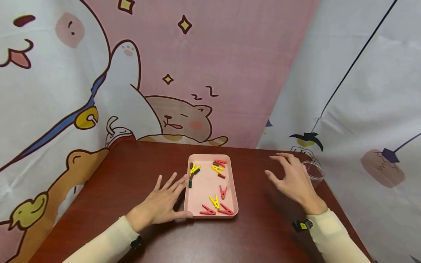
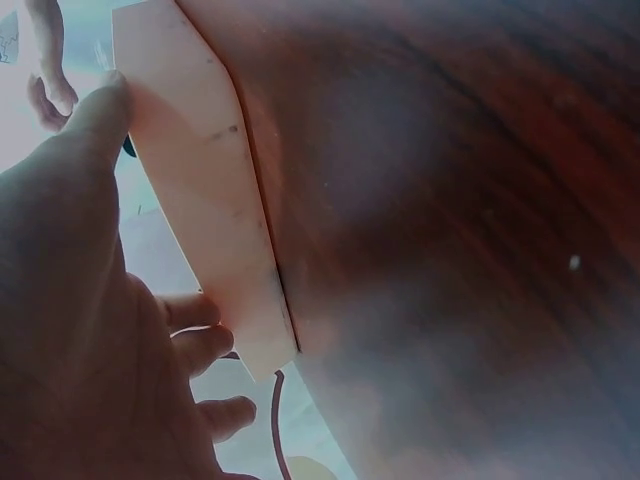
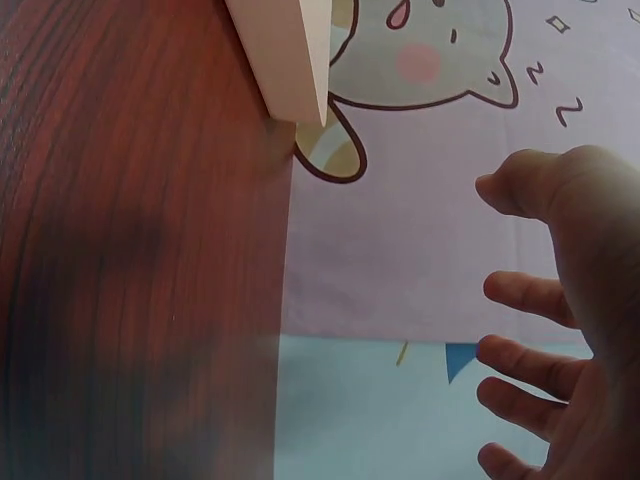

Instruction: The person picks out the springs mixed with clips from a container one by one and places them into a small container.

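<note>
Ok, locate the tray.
In the head view, the tray sits on the table below centre, with the left hand touching its left edge and the right hand off to its right.

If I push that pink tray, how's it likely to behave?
The pink tray likely slides rather than tips, lying low and flat on the table. Its straight walls suggest it's fairly stiff. The scattered clips inside may shift around.

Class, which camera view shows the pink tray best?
The head view, because it shows nearly the whole tray from above. The left wrist view shows an outer side; the right wrist view shows only an outer corner.
</note>
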Demonstrator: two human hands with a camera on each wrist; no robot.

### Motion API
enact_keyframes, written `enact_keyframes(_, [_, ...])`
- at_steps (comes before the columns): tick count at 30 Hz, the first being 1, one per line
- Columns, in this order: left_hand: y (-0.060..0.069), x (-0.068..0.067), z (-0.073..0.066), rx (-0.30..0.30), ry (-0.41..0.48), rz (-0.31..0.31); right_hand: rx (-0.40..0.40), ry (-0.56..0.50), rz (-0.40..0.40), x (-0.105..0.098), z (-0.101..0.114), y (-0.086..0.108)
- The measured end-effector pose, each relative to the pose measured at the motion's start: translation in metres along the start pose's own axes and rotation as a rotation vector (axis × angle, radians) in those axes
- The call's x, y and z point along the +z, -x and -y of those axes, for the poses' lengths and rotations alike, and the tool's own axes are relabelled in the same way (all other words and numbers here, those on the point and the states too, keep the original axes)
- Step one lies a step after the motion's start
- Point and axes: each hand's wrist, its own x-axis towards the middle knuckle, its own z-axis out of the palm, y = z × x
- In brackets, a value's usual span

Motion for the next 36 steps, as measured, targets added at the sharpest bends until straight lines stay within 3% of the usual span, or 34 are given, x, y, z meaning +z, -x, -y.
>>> enact_keyframes(24, [0.000,-0.002,0.001,0.012,0.005,-0.010,-0.119,-0.008,0.137,0.025,0.059,-0.023])
enact_keyframes(36, [0.002,0.000,0.002,0.018,0.023,-0.006,-0.186,-0.004,0.193,0.046,0.086,-0.032])
